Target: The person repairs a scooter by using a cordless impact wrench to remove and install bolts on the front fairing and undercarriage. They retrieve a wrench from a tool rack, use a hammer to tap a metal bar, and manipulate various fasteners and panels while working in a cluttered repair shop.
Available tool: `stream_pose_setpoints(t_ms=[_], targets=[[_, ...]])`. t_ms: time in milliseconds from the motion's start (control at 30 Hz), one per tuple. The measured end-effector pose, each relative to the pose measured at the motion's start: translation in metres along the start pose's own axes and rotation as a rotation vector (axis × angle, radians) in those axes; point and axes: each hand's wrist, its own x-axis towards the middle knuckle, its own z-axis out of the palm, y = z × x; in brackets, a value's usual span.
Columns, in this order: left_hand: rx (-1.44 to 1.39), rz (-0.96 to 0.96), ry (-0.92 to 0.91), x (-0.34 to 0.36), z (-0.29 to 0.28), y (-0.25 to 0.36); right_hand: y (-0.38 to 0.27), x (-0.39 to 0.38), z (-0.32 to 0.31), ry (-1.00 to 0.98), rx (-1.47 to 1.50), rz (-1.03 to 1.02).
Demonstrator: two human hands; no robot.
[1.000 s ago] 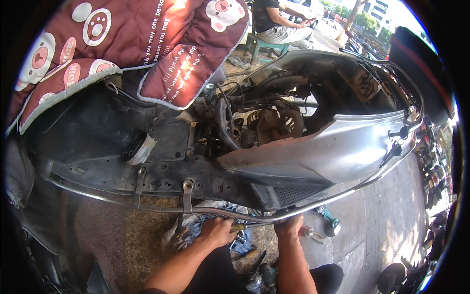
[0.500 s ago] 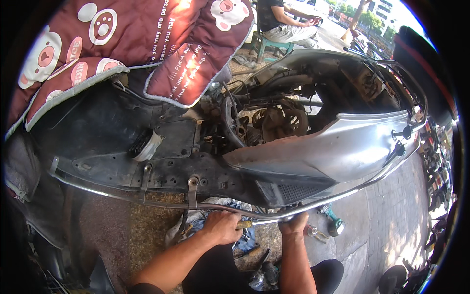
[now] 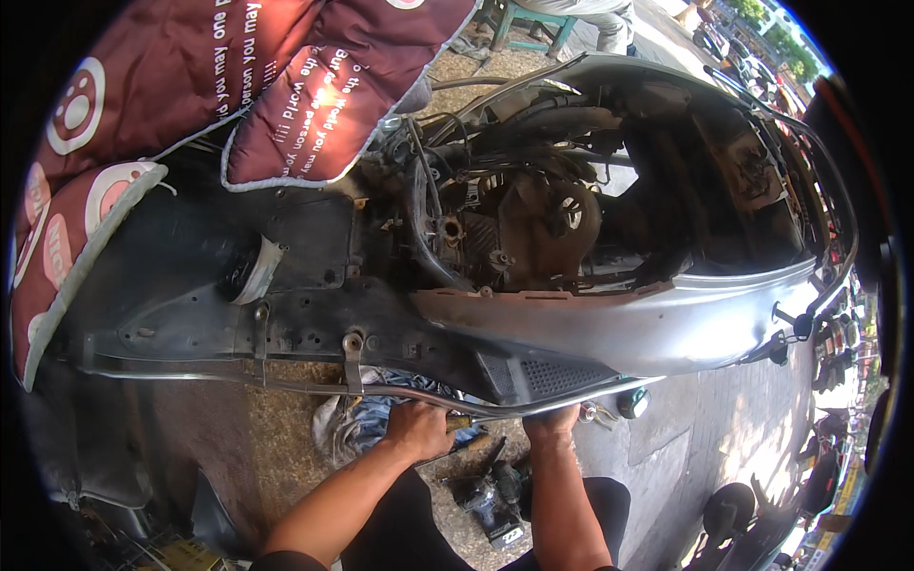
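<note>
A scooter's silver side panel [image 3: 619,328] and black footboard [image 3: 181,285] stretch across in front of me, with a bent metal rail [image 3: 314,387] along the near edge. Below that rail my left hand [image 3: 419,430] is closed around a screwdriver [image 3: 459,422] with a yellowish handle, which points right. My right hand [image 3: 552,425] reaches up against the underside of the rail, near the screwdriver's far end. The rail and panel hide its fingers, so what it grips cannot be made out.
Rags [image 3: 357,423] lie on the ground behind my left hand. A dark power tool [image 3: 490,500] rests between my knees. A quilted maroon cover [image 3: 286,114] drapes the scooter's front at left. Beyond, a person sits by a green stool [image 3: 528,29].
My view has shifted, so the scooter's rear sits farther right and more of its open inside shows. Both hands stay under the rail, with the screwdriver still in my left hand.
</note>
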Motion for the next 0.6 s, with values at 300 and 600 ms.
stream_pose_setpoints(t_ms=[300, 600], targets=[[-0.019, -0.051, -0.179, 0.027, 0.009, -0.004, -0.004, -0.001, 0.027, 0.2, 0.041, 0.077], [0.133, 0.1, -0.156, 0.034, 0.018, -0.007, -0.001, 0.01, 0.009, 0.187, 0.062, 0.137]])
